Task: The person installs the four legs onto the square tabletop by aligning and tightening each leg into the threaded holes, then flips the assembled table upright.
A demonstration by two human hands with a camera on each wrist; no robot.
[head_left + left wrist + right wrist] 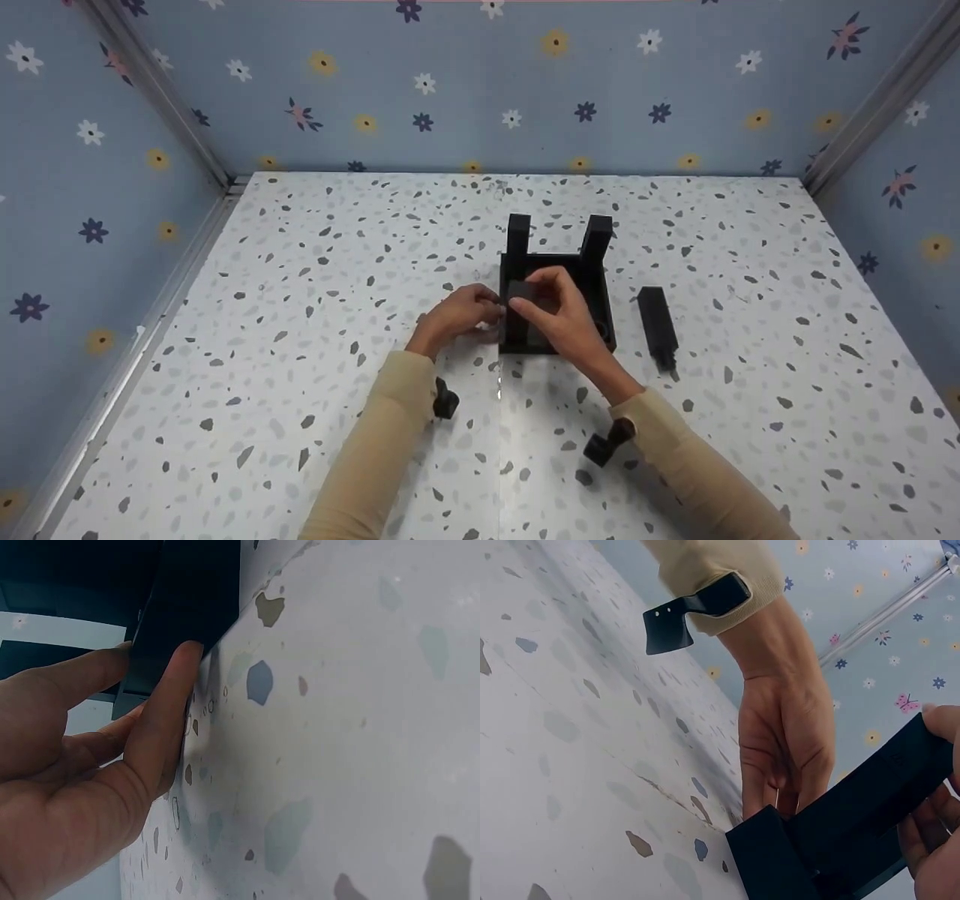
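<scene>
A black, square, shallow-walled base (555, 349) rests on the speckled table, with two black legs standing at its far corners, the left leg (518, 234) and the right leg (598, 236). My right hand (568, 319) pinches the top of a third black leg (877, 802), upright at the near left of the base. My left hand (456, 316) is at the base's left side; in the left wrist view its fingers hold the dark edge (187, 600). The held leg's lower end is hard to make out. A loose black leg (658, 322) with a narrow stepped end lies right of the base.
The white speckled table (300, 247) is bounded by blue flowered walls (480, 82) at the back and sides. Black mounts hang at both wrists, the left mount (445, 400) and the right mount (606, 444), low over the table.
</scene>
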